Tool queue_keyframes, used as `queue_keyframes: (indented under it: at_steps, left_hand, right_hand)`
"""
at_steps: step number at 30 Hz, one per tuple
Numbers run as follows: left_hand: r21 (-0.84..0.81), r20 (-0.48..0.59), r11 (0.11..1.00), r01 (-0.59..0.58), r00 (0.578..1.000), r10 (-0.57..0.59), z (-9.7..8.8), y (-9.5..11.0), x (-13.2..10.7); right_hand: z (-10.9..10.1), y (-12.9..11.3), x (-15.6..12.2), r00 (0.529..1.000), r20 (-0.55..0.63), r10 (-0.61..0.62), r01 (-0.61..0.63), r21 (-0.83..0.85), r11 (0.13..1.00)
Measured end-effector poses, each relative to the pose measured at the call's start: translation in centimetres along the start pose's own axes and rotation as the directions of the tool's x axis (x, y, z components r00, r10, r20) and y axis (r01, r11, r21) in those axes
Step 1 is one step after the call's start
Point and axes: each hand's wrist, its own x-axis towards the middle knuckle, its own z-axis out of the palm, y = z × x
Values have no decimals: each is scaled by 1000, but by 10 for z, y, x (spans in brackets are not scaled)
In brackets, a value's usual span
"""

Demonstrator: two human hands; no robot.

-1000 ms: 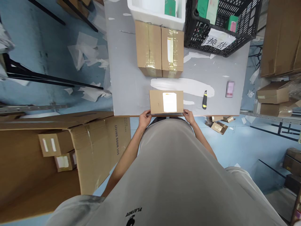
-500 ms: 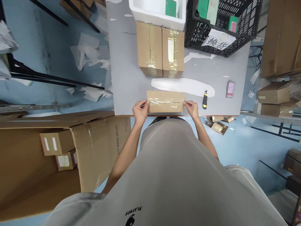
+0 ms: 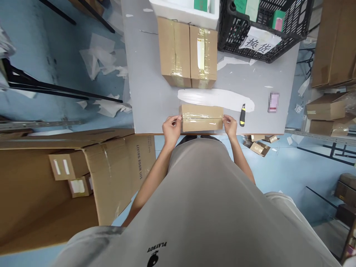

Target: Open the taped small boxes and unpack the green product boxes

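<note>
A small brown cardboard box (image 3: 202,118) with clear tape along its top seam lies at the table's front edge. My left hand (image 3: 171,129) grips its left end, thumb and fingertips closed at the corner. At the opposite end, the closed fingers of my right hand (image 3: 230,125) hold the right side. Just right of that hand lies a black and yellow utility knife (image 3: 243,115). Behind the box a long strip of white paper (image 3: 214,98) rests on the grey table (image 3: 147,89).
Two taped cartons (image 3: 174,52) stand farther back, before a white bin (image 3: 185,13). A black plastic crate (image 3: 230,37) holds green boxes at the back right. A pink, blurred item (image 3: 274,102) lies on the right. A large open carton (image 3: 119,170) stands left, below the table.
Both hands and the small box have shifted slightly to the right along the table edge. The box's top seam has tilted a little. The camera view has moved slightly.
</note>
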Motion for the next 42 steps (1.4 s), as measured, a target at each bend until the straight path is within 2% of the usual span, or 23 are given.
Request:
queue_keyframes:
  at_steps: [3, 6, 8, 11, 12, 14, 16, 17, 20, 23, 26, 29, 33, 36, 39, 42]
  left_hand:
    - [0, 110, 992, -129, 986, 129, 12, 25, -15]
    - [-8, 245, 974, -228, 943, 223, 28, 48, -26]
    - [-22, 339, 964, -265, 905, 257, 37, 60, -32]
    - [-58, 426, 956, -288, 859, 285, 47, 65, -35]
    - [-65, 411, 958, -279, 867, 280, 48, 63, -33]
    - [-52, 308, 975, -216, 925, 221, 52, 53, -27]
    - [-25, 191, 995, -99, 976, 102, 55, 39, -16]
    - [-23, 171, 999, -33, 985, 37, 57, 32, -11]
    - [-86, 262, 988, 129, 959, -103, 63, 18, 3]
    - [-169, 316, 965, 202, 938, -141, 66, 14, 7]
    - [-200, 265, 956, 217, 951, -161, 59, 19, 2]
    - [-209, 191, 964, 166, 973, -126, 42, 26, -4]
    - [-178, 93, 980, 87, 993, -71, 14, 31, -3]
    - [-128, 39, 988, 90, 996, -86, 1, 25, 1]
    - [-104, 11, 987, 124, 992, -124, -4, 14, 4]
    - [-92, 9, 987, 131, 991, -131, -1, 8, 6]
  right_hand:
    - [-4, -14, -25, 987, -95, -129, 131, 10, 991]
    - [5, -36, -54, 966, -2, -259, 259, 30, 966]
    - [12, -47, -66, 954, 35, -297, 297, 13, 955]
    - [15, -53, -69, 957, -7, -289, 288, -35, 957]
    - [12, -52, -67, 961, -18, -277, 276, -38, 960]
    - [4, -47, -63, 968, -20, -252, 251, -23, 968]
    - [-6, -43, -59, 973, -22, -230, 230, -10, 973]
    - [-11, -41, -59, 975, -28, -221, 221, -8, 975]
    - [-19, -39, -59, 980, -38, -196, 195, -5, 981]
    - [-21, -39, -59, 984, -46, -171, 171, 6, 985]
    - [-21, -37, -56, 986, -60, -156, 159, 46, 986]
    - [-14, -35, -47, 989, -28, -145, 147, 123, 981]
    - [11, -32, -35, 991, 55, -124, 111, 189, 976]
    - [33, -30, -30, 984, 151, -100, 63, 233, 970]
    - [45, -28, -29, 974, 208, -86, 25, 281, 959]
    - [46, -26, -27, 970, 223, -101, 36, 278, 960]
